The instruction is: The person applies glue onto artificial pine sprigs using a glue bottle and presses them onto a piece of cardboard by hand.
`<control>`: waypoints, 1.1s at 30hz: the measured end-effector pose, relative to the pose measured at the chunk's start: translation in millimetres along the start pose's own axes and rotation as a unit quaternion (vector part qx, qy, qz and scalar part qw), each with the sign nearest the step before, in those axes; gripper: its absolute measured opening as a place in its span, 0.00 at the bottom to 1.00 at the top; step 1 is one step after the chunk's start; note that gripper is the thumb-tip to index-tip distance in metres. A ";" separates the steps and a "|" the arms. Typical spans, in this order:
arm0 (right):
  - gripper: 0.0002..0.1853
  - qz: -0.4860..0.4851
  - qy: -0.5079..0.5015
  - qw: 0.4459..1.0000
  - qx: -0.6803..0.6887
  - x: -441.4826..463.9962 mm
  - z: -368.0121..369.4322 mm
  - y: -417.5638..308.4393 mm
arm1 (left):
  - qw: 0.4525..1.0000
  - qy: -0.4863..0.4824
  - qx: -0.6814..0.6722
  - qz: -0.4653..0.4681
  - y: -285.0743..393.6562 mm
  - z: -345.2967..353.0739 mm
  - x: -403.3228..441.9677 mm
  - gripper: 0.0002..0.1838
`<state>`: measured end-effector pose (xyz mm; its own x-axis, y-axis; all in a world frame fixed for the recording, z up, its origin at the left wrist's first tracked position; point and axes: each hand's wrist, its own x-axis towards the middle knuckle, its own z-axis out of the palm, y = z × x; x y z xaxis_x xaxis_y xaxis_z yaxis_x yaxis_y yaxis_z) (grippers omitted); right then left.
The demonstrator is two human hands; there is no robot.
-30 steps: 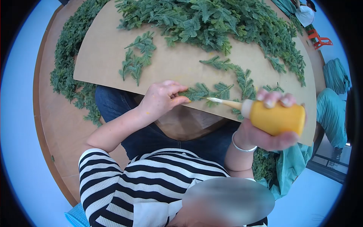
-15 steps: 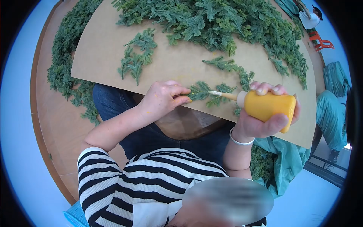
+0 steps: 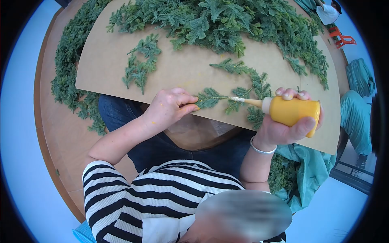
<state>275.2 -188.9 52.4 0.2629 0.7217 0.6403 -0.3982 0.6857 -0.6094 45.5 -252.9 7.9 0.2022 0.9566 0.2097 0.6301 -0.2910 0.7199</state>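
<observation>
Between its thumb and fingers, my left hand (image 3: 174, 104) pinches the left end of a green sprig (image 3: 210, 98) near the table's front edge. My right hand (image 3: 289, 121) is wrapped round a yellow squeeze bottle (image 3: 293, 111), held nearly level with its nozzle pointing left. The pale nozzle tip meets or almost meets the sprig's stem; exact contact is too small to tell. More sprigs (image 3: 259, 83) lie behind and under the nozzle. Yellow specks mark my left hand and forearm.
A large heap of green sprigs (image 3: 219, 24) covers the far part of the brown table (image 3: 178, 67). A small group of sprigs (image 3: 142, 60) lies at the left. Greenery fills the floor at left. At right are a red stool (image 3: 342, 38), green bags (image 3: 360, 77) and a person (image 3: 327, 14).
The bottle first moved left and steadied, then shifted slightly right, its nozzle now at the sprig's stem. My left hand keeps its pinch and has moved slightly left.
</observation>
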 end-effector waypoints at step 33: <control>0.24 -0.032 -0.146 0.987 0.056 18.4 -13.2 -56.8 | 0.957 0.130 0.164 0.200 -16.2 -14.7 0.0 0.11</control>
<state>314.2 -213.3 92.6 0.0335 0.6081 0.7931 -0.4881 0.7024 -0.5180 24.3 -248.0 6.0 0.3089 0.7270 0.6132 0.7515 -0.5818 0.3111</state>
